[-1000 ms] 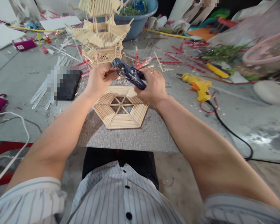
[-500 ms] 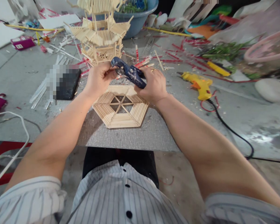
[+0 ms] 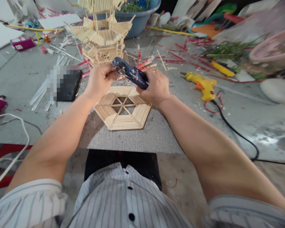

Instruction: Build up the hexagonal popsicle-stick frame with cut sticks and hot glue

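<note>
My right hand [image 3: 156, 85] is wrapped round the handles of a dark blue cutting tool [image 3: 130, 72], whose jaws point up and left. My left hand [image 3: 101, 79] is pinched closed right at those jaws, holding something thin that I cannot make out. Both hands hover just above the far edge of a flat hexagon of wooden sticks [image 3: 122, 109] lying on a grey mat [image 3: 133, 136]. Behind the hands stands a tiered stick tower [image 3: 102, 31].
A yellow glue gun [image 3: 201, 85] with a black cord lies to the right. A black phone [image 3: 68, 85] and loose white sticks lie to the left. Red and wooden stick offcuts litter the far table, with a blue basin [image 3: 140, 15] behind the tower.
The hands and the blue tool have stayed almost in place; the tool's jaws have risen slightly. The view has shifted a little.
</note>
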Tool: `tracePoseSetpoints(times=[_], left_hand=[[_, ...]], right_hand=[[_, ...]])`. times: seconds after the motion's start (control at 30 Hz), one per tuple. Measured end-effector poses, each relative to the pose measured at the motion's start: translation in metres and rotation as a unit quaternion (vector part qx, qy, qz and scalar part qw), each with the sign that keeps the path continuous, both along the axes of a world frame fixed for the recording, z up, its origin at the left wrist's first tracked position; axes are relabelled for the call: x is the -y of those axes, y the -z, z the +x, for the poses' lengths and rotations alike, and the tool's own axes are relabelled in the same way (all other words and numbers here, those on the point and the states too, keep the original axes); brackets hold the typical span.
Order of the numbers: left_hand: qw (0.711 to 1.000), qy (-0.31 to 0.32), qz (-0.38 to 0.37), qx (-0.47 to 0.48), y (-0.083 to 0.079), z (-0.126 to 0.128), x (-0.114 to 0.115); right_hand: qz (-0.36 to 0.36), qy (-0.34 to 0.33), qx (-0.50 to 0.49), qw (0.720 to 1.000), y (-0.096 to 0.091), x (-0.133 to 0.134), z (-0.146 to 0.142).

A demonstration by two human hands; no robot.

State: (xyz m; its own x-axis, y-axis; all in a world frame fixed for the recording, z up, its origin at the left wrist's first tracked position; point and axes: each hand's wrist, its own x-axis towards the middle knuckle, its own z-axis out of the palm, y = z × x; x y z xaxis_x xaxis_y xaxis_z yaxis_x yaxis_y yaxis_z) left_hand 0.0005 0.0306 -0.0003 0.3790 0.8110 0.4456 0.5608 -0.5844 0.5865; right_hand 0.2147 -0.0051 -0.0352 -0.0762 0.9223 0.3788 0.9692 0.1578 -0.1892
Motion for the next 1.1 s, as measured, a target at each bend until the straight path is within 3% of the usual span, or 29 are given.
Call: tracePoseSetpoints(times=[0.13,0.3,1.1], left_hand=[[0.997,0.016,0.054,0.047,0.010,0.001,-0.010],[0.995,0.040,0.055,0.076,0.011,0.000,-0.008],[0.990,0.073,0.097,0.066,0.015,-0.003,-0.017]], right_hand=[[-0.001,0.000,0.007,1.000,0.002,-0.002,0.001],[0.040,-0.025,-0.011,0.999,0.008,-0.004,0.004],[-0.018,0.007,0.012,1.000,-0.005,0.004,-0.003]])
